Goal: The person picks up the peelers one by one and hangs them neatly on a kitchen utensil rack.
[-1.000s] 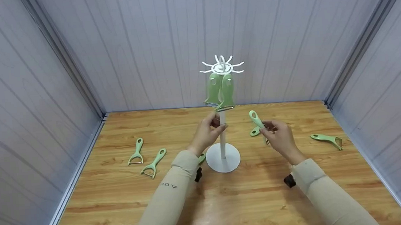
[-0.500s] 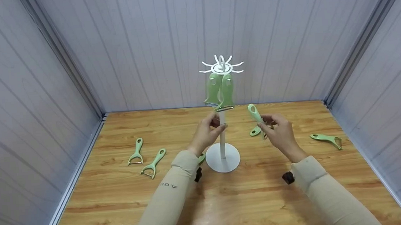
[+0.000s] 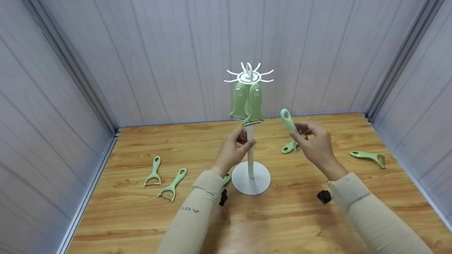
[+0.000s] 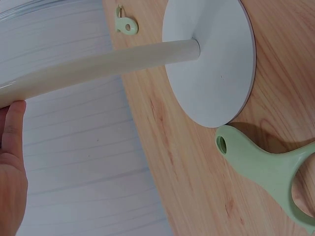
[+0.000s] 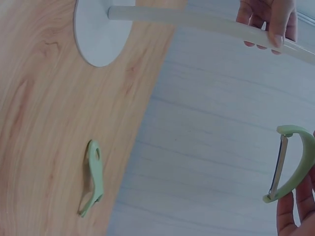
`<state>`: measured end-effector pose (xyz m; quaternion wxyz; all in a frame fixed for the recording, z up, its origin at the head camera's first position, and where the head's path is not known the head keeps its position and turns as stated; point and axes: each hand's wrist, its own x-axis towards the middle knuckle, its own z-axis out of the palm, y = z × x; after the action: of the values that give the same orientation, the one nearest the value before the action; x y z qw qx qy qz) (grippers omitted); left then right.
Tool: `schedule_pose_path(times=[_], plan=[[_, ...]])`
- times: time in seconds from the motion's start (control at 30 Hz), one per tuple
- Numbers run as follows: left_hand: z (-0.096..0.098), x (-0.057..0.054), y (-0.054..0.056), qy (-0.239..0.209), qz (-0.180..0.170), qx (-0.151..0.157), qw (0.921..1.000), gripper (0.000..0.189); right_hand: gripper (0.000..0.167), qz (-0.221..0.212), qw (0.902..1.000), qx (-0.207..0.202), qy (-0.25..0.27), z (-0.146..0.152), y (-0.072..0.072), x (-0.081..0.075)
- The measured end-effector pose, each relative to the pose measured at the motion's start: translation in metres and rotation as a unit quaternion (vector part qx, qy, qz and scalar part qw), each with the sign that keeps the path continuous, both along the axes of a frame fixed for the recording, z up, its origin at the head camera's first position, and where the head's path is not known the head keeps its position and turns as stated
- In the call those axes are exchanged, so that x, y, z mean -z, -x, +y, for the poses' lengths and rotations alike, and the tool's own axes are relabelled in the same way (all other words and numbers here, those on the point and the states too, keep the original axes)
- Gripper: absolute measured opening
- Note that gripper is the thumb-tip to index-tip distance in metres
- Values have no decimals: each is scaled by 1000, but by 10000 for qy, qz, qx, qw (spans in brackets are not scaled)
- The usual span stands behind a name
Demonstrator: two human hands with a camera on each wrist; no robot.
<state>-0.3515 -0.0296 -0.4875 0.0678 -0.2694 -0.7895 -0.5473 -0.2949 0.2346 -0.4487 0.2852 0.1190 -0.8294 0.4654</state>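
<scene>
A white stand (image 3: 251, 161) with a round base and a ring of hooks stands in mid-table. My left hand (image 3: 230, 154) grips its pole, thumb on the near side, as the left wrist view also shows. Two green peelers (image 3: 240, 101) hang side by side from the front hooks, blades down. To the right of the stand, my right hand (image 3: 317, 146) holds another green peeler (image 3: 287, 118) off the table, its holed handle end up. In the right wrist view that peeler's blade (image 5: 279, 167) shows beside the fingers; part of the hand is cut off.
One peeler (image 3: 288, 148) lies on the table below the right hand. Another peeler (image 4: 266, 167) lies near the base, mostly hidden by the left arm in the head view. Two peelers (image 3: 174, 184) lie at left, one peeler (image 3: 367, 157) at far right. Panel walls (image 3: 164, 59) enclose the table.
My right hand has risen a little with its peeler, uncovering more of the peeler lying below. The left hand keeps its grip on the pole; the hanging peelers have stayed put.
</scene>
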Motion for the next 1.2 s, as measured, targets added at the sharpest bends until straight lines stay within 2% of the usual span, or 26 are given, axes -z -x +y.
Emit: schedule_pose_path(times=[0.53,0.87,1.2], plan=[[0,0,0,-35,-34,-46,10000,14,19,500,9987,-30,134,-12,-6,-23],[0,-1,-1,38,-106,-56,9999,16,19,1020,9947,-83,93,-20,-8,-42],[0,-1,-1,15,21,-45,10000,14,20,1254,9916,-162,259,-28,-11,-61]])
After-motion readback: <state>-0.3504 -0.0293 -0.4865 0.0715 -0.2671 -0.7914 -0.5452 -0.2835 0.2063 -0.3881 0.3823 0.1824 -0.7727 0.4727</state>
